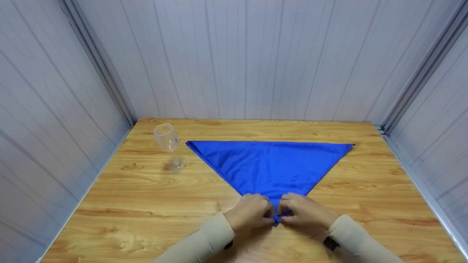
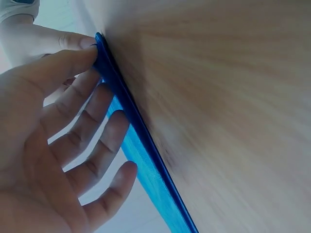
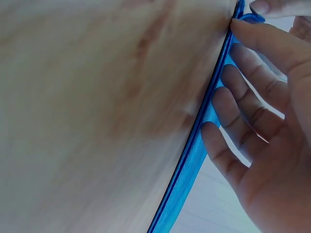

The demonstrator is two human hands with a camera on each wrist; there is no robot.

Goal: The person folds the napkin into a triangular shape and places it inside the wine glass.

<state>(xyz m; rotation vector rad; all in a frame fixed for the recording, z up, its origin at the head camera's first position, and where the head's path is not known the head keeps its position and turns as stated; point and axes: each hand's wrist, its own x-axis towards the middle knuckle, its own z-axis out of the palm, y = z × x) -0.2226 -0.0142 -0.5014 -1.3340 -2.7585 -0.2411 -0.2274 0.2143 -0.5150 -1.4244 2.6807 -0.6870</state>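
Observation:
A blue cloth (image 1: 270, 164), folded into a triangle, lies flat on the table with its long edge at the back and its point towards me. At that near point my left hand (image 1: 253, 212) pinches the cloth between thumb and fingers from the left side. My right hand (image 1: 305, 212) pinches it from the right, close beside the left. In the left wrist view the left thumb and index finger meet on the tip of the cloth (image 2: 146, 150), the other fingers spread along its edge. The right wrist view shows the right hand (image 3: 272, 107) likewise at the cloth's edge (image 3: 194, 141).
A clear stemmed glass (image 1: 166, 138) stands upright on the table to the left of the cloth. The wood-grain table (image 1: 120, 204) is bounded by a pale panel wall (image 1: 241, 62) behind and similar panels at left and right.

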